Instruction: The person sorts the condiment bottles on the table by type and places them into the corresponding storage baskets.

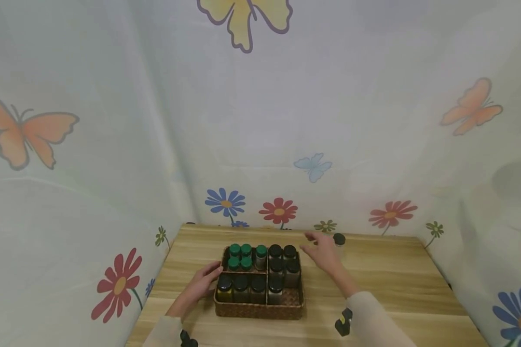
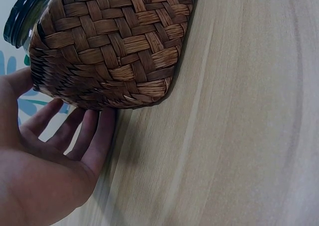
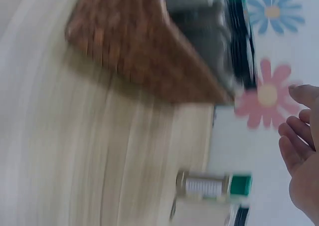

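Observation:
A brown woven basket (image 1: 260, 311) with three compartments stands on the table. In its back-left compartment are several green-capped bottles (image 1: 261, 258); the front-left one has three black-capped jars (image 1: 241, 287). Several more black-capped jars (image 1: 292, 272) fill most of the right compartment, whose front-right corner shows bare weave. My left hand (image 1: 204, 282) rests against the basket's left side, the fingertips touching the woven wall (image 2: 124, 46) in the left wrist view. Above the table, right of the basket, my right hand (image 1: 323, 253) hovers with loosely bent fingers and holds nothing.
A black-capped jar (image 1: 339, 239) stands at the back of the table, behind my right hand. The right wrist view also shows a green-capped bottle (image 3: 204, 184) beside it. Light wooden table (image 1: 395, 274) extends to the right, and a flower-printed curtain (image 1: 260, 120) surrounds it.

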The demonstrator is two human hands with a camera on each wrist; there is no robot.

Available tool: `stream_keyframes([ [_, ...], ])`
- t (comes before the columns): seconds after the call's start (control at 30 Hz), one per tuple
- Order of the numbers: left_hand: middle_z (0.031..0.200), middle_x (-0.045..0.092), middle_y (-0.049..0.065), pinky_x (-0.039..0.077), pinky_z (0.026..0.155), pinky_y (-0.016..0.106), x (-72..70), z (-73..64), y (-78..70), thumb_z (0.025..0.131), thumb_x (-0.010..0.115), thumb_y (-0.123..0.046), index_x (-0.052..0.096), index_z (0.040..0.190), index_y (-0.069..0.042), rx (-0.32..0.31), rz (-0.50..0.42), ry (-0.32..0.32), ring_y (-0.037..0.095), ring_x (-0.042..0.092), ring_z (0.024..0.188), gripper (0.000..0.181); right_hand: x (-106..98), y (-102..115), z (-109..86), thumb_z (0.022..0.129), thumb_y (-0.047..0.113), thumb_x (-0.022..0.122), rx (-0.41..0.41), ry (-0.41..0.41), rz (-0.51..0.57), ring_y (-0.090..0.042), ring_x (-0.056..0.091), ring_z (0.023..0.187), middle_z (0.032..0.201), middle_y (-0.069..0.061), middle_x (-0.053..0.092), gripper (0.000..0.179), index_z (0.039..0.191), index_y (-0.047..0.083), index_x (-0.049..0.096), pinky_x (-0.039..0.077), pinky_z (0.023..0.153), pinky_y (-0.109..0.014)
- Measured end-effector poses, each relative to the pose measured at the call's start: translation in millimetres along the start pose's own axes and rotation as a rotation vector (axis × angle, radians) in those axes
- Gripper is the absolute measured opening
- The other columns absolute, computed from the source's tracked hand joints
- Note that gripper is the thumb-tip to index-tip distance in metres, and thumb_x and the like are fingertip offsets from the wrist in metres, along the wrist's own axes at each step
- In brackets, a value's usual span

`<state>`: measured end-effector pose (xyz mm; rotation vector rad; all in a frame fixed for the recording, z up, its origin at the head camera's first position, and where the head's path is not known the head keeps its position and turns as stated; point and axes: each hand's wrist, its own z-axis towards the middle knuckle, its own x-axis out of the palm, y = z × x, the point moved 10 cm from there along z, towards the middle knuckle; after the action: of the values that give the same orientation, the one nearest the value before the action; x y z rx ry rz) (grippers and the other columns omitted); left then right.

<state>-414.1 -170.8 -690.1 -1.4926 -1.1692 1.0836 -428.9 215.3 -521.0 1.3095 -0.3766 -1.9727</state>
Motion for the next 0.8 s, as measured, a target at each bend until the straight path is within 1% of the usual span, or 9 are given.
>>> stream_keyframes([
  [0.07,0.16,0.044,0.027,0.057,0.101,0.055,-1.5,-0.4,1.2,0.107,0.063,-0.046,0.043,0.16,-0.001,-0.009,-0.009,-0.004,0.049,0.043,0.146,0.072,-10.3,-15.9,1.9,0.09,0.011,0.087,0.026,-0.007,-0.034,-0.041,0.069,0.111,0.12,-0.023,0.074,0.044,0.127,-0.005,0.071,0.059,0.094,-0.056],
  [0.17,0.16,0.045,0.027,0.057,0.101,0.056,-2.2,-0.4,2.5,0.107,0.064,-0.045,0.043,0.159,0.0,-0.012,-0.016,-0.007,0.049,0.044,0.146,0.071,-19.2,-35.9,3.0,0.092,0.013,0.085,0.074,0.029,-0.079,-0.046,0.065,0.12,0.129,-0.027,0.069,0.05,0.133,-0.008,0.066,0.054,0.101,-0.061],
  [0.33,0.16,0.044,0.028,0.057,0.101,0.055,-1.1,0.0,2.8,0.108,0.062,-0.042,0.042,0.159,0.001,-0.013,-0.023,0.0,0.048,0.045,0.145,0.07,-18.7,-58.8,0.9,0.095,0.017,0.081,0.165,0.146,-0.045,-0.053,0.05,0.137,0.148,-0.033,0.055,0.061,0.145,-0.009,0.056,0.044,0.111,-0.067],
  [0.4,0.16,0.044,0.028,0.057,0.101,0.055,-0.5,-0.2,2.5,0.108,0.062,-0.042,0.042,0.159,0.0,-0.014,-0.022,0.002,0.049,0.044,0.145,0.069,-16.5,-64.1,-0.1,0.095,0.02,0.081,0.19,0.179,-0.039,-0.053,0.048,0.139,0.152,-0.033,0.05,0.066,0.148,-0.007,0.054,0.044,0.111,-0.067],
  [0.47,0.16,0.044,0.028,0.057,0.101,0.056,0.0,-0.1,2.0,0.108,0.061,-0.042,0.043,0.159,0.001,-0.009,-0.02,0.002,0.049,0.044,0.145,0.069,-14.8,-67.6,-0.7,0.095,0.022,0.081,0.199,0.198,-0.053,-0.052,0.054,0.133,0.153,-0.033,0.05,0.069,0.15,-0.006,0.052,0.05,0.106,-0.065],
  [0.57,0.16,0.045,0.028,0.057,0.101,0.056,0.8,0.1,1.0,0.108,0.063,-0.042,0.044,0.159,0.0,-0.005,-0.028,0.004,0.049,0.044,0.145,0.069,-13.1,-71.9,-0.9,0.094,0.024,0.082,0.209,0.204,-0.072,-0.043,0.067,0.114,0.147,-0.031,0.056,0.071,0.152,-0.004,0.051,0.059,0.091,-0.056],
  [0.67,0.159,0.045,0.029,0.057,0.101,0.056,1.3,1.0,0.1,0.108,0.062,-0.042,0.044,0.158,0.001,0.002,-0.027,0.01,0.049,0.044,0.145,0.069,-11.1,-74.6,-0.9,0.094,0.022,0.082,0.2,0.207,-0.085,-0.032,0.07,0.096,0.135,-0.028,0.064,0.071,0.152,-0.005,0.051,0.06,0.079,-0.049],
  [0.73,0.159,0.044,0.029,0.057,0.101,0.056,1.2,1.4,0.2,0.108,0.062,-0.042,0.043,0.158,0.002,0.005,-0.026,0.013,0.05,0.043,0.145,0.07,-9.4,-75.3,-0.5,0.094,0.02,0.082,0.187,0.213,-0.093,-0.03,0.07,0.093,0.132,-0.028,0.065,0.071,0.152,-0.006,0.05,0.06,0.08,-0.049],
  [0.8,0.159,0.044,0.03,0.057,0.101,0.056,0.9,1.5,0.5,0.108,0.062,-0.043,0.042,0.158,0.002,0.006,-0.022,0.015,0.05,0.043,0.146,0.07,-8.0,-74.6,0.3,0.095,0.019,0.082,0.164,0.222,-0.105,-0.036,0.07,0.1,0.138,-0.031,0.062,0.071,0.151,-0.009,0.048,0.059,0.087,-0.054],
])
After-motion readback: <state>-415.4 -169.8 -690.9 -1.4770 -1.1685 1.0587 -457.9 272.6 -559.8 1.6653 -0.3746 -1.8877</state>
